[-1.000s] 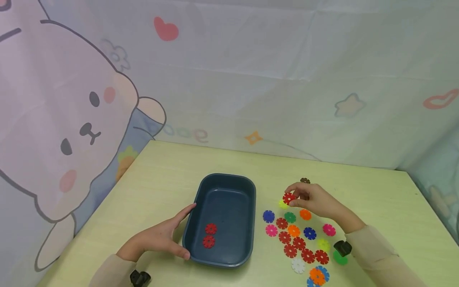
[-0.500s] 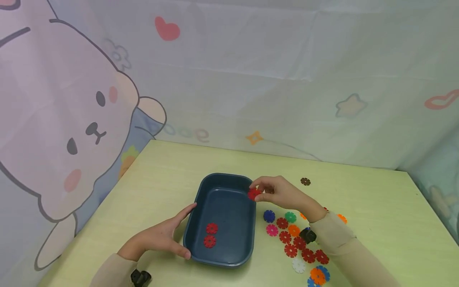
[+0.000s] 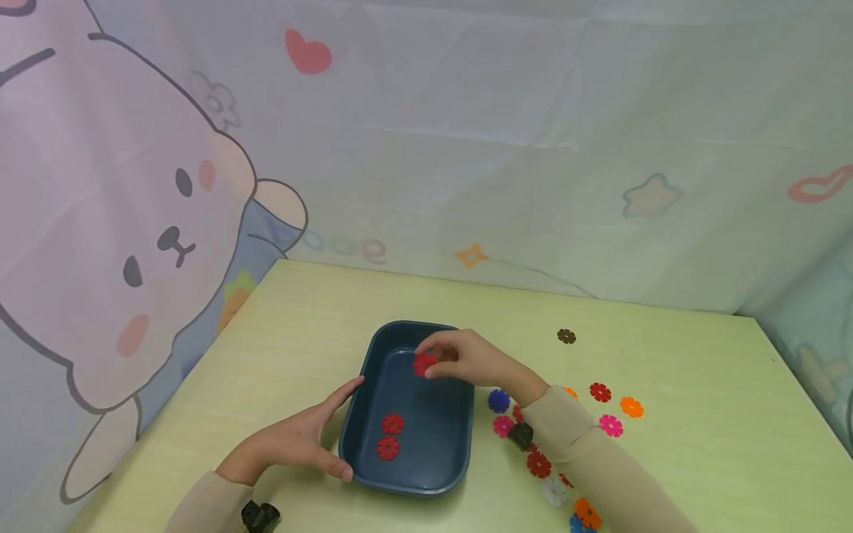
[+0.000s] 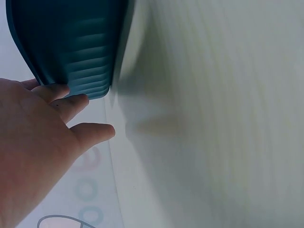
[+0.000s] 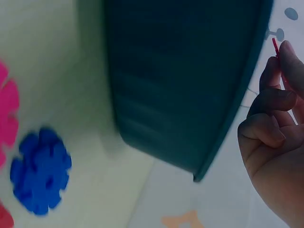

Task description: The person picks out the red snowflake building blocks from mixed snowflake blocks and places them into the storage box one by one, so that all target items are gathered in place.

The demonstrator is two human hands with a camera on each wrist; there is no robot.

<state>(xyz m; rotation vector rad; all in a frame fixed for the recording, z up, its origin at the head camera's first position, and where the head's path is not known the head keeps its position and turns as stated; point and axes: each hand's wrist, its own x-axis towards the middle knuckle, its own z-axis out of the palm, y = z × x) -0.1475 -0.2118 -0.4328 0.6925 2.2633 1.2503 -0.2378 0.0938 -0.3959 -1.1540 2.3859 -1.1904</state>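
Note:
A dark blue rectangular tray [image 3: 426,459] stands on the table, with two red snowflake discs [image 3: 389,448] lying on its floor near the left. Over the tray's far right part, my right hand [image 3: 469,359] pinches another red snowflake disc [image 3: 424,364] between thumb and fingertips. The right wrist view shows the disc edge-on as a thin red strip [image 5: 275,47] at the fingertips. My left hand [image 3: 303,440] rests against the tray's left side, fingers and thumb spread apart. In the left wrist view, its fingers [image 4: 71,107] touch the tray's end.
Right of the tray, loose discs lie on the table, including a blue disc [image 3: 498,400], a pink disc [image 3: 611,426], an orange disc [image 3: 631,407] and a white disc [image 3: 554,491]. A brown disc [image 3: 566,336] lies farther back. My right forearm hides several others.
My right hand has carried the red disc leftward from the loose discs, across the tray's right rim, to above its inside. The left hand and tray have stayed in place.

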